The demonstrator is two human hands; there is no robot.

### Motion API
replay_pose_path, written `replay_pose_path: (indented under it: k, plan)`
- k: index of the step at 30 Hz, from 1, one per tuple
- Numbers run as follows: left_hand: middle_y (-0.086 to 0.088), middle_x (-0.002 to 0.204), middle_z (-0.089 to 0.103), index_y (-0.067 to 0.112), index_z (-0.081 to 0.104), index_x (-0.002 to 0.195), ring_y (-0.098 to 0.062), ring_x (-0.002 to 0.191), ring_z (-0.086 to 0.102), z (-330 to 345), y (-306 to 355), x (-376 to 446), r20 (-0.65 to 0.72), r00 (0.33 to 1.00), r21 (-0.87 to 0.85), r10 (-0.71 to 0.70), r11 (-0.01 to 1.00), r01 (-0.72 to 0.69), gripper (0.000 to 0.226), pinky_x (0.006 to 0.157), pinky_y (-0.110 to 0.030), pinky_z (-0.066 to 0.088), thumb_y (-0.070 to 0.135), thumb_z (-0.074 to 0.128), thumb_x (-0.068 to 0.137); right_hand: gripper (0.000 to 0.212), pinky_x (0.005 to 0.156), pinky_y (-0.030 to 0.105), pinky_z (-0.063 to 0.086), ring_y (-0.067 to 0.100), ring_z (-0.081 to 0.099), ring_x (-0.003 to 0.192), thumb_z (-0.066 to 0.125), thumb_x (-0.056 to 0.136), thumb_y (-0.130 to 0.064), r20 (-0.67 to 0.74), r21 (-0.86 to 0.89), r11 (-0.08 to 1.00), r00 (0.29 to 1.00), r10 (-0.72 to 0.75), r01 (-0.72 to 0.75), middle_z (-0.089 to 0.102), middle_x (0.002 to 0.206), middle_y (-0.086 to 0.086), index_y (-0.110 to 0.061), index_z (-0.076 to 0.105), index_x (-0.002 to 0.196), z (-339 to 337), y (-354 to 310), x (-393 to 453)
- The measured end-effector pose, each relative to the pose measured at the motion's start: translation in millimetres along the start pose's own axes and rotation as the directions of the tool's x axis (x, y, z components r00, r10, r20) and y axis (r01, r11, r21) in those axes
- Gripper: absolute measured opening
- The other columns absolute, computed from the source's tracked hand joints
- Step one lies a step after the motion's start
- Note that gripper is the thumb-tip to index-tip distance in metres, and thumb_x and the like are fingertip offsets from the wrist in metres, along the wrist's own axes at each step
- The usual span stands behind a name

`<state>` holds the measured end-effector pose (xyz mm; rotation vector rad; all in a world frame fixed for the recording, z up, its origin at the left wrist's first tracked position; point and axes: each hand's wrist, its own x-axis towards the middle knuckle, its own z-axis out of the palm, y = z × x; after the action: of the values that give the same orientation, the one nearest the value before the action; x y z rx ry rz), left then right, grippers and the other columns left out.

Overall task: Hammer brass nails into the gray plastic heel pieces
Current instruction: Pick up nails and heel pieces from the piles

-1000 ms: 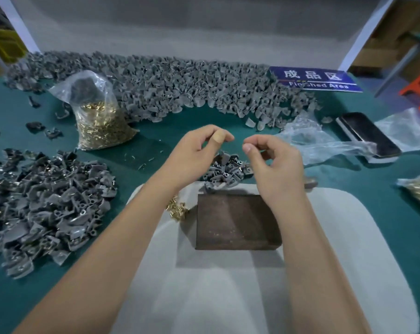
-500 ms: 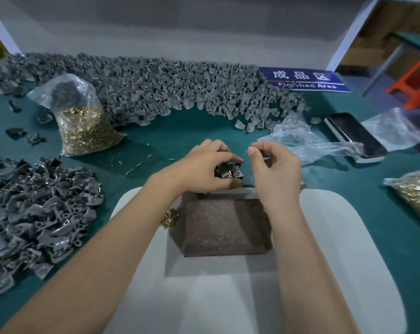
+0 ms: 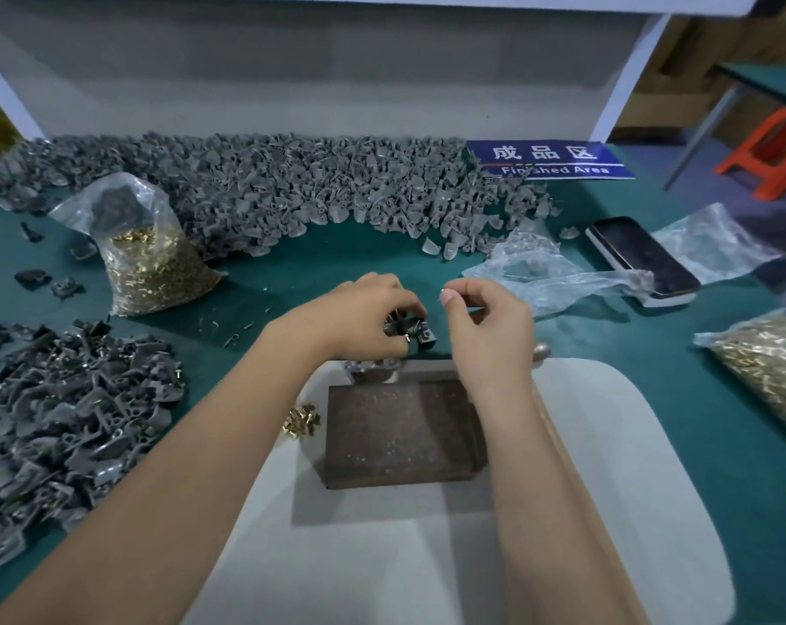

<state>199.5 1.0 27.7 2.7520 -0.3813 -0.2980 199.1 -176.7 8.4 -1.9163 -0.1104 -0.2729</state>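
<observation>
My left hand (image 3: 359, 315) lies curled over a small cluster of gray heel pieces (image 3: 420, 333) just behind the dark metal block (image 3: 402, 433), its fingers closed round some of them. My right hand (image 3: 488, 329) hovers beside it with thumb and forefinger pinched together; something very thin may sit between the tips, too small to tell. A few loose brass nails (image 3: 301, 420) lie at the block's left edge on the white pad (image 3: 607, 466). No hammer is visible.
A long heap of gray heel pieces (image 3: 292, 191) runs along the back and another pile (image 3: 66, 412) lies at left. Bags of brass nails stand at back left (image 3: 152, 259) and right (image 3: 769, 367). A phone (image 3: 643, 259), crumpled plastic (image 3: 549, 272) and a blue sign (image 3: 549, 159) are at right.
My left hand has dropped from in front of me onto the small cluster of heel pieces and closed on them. The right hand stayed pinched beside it. My view tilted down.
</observation>
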Motion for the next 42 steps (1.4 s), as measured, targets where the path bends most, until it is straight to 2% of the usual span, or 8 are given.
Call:
replay_pose_path:
  k: [6,11,15,23,29,34,38,42]
  plan:
    - [0.008,0.124,0.053,0.040,0.054,0.134,-0.016,0.123,0.045,-6,5,-1,-0.001,1.000,0.117,-0.016,0.993,0.016,0.051,0.105,-0.041,0.039,0.026,0.065,0.086,0.011,0.071,0.008,0.043,-0.003,0.063,0.084,0.068,0.096,-0.018,0.005,0.009,1.000,1.000,0.008,-0.008,0.070,0.086,-0.019,-0.028,0.072,0.093,-2,0,-2]
    - [0.011,0.119,0.053,0.036,0.064,0.105,-0.014,0.123,0.039,-2,0,-7,-0.161,0.979,0.105,0.124,0.989,-0.108,0.026,0.102,-0.036,0.036,0.022,0.073,0.085,0.012,0.073,0.008,0.044,-0.002,0.063,0.084,0.069,0.096,-0.018,0.009,0.025,1.000,1.000,0.007,-0.007,0.070,0.086,-0.018,-0.029,0.071,0.091,-2,-2,-2]
    - [0.010,0.124,0.057,0.034,0.072,0.104,-0.015,0.128,0.038,2,-3,-6,-0.177,0.974,0.140,0.140,0.983,-0.116,0.017,0.104,-0.037,0.036,0.032,0.077,0.087,0.013,0.073,0.005,0.043,-0.004,0.063,0.086,0.068,0.096,-0.018,0.010,0.036,0.999,1.000,-0.003,0.002,0.070,0.087,-0.019,-0.029,0.072,0.091,-2,-4,-3]
    - [0.007,0.132,0.057,0.024,0.072,0.102,-0.016,0.133,0.036,6,3,-5,-0.206,0.961,0.141,0.183,0.978,-0.156,0.010,0.109,-0.043,0.037,0.027,0.071,0.094,0.011,0.077,0.013,0.046,-0.002,0.063,0.084,0.068,0.096,-0.017,0.000,0.057,0.998,1.000,0.017,-0.017,0.071,0.087,-0.018,-0.026,0.073,0.093,-4,-5,-4]
    - [0.014,0.100,0.064,0.029,0.065,0.100,-0.010,0.109,0.051,11,21,-7,-0.190,0.944,0.057,0.268,0.963,-0.262,0.019,0.091,-0.042,0.046,0.013,0.066,0.090,0.014,0.089,0.026,0.052,0.008,0.066,0.089,0.068,0.096,-0.014,-0.063,0.116,0.993,0.997,0.035,-0.027,0.071,0.087,-0.016,-0.026,0.071,0.090,-7,-9,-2]
    - [0.010,0.115,0.063,0.024,0.065,0.105,-0.014,0.124,0.046,12,17,-14,-0.232,0.933,0.175,0.274,0.956,-0.237,0.016,0.099,-0.041,0.041,0.015,0.065,0.092,0.012,0.090,0.035,0.055,0.012,0.067,0.088,0.068,0.095,-0.013,-0.041,0.152,0.987,0.997,0.064,-0.057,0.072,0.088,-0.011,-0.024,0.072,0.091,-8,-8,-3]
    - [0.020,0.101,0.061,0.034,0.057,0.101,0.000,0.103,0.053,15,18,-39,-0.535,0.840,-0.205,0.094,0.950,-0.237,0.012,0.086,-0.012,0.040,0.023,0.061,0.099,0.011,0.082,0.019,0.051,-0.002,0.064,0.083,0.070,0.095,-0.014,0.063,0.136,0.991,0.998,-0.031,0.022,0.071,0.086,-0.016,-0.024,0.073,0.093,-4,-12,-8]
    - [0.015,0.097,0.068,0.035,0.060,0.098,-0.009,0.097,0.065,25,12,-59,-0.596,0.796,-0.451,-0.107,0.864,-0.222,0.015,0.084,-0.021,0.050,0.022,0.067,0.097,0.009,0.076,0.011,0.046,-0.003,0.063,0.082,0.069,0.096,-0.013,0.159,0.113,0.988,0.979,-0.126,0.109,0.071,0.087,-0.014,-0.020,0.073,0.095,1,-18,-14]
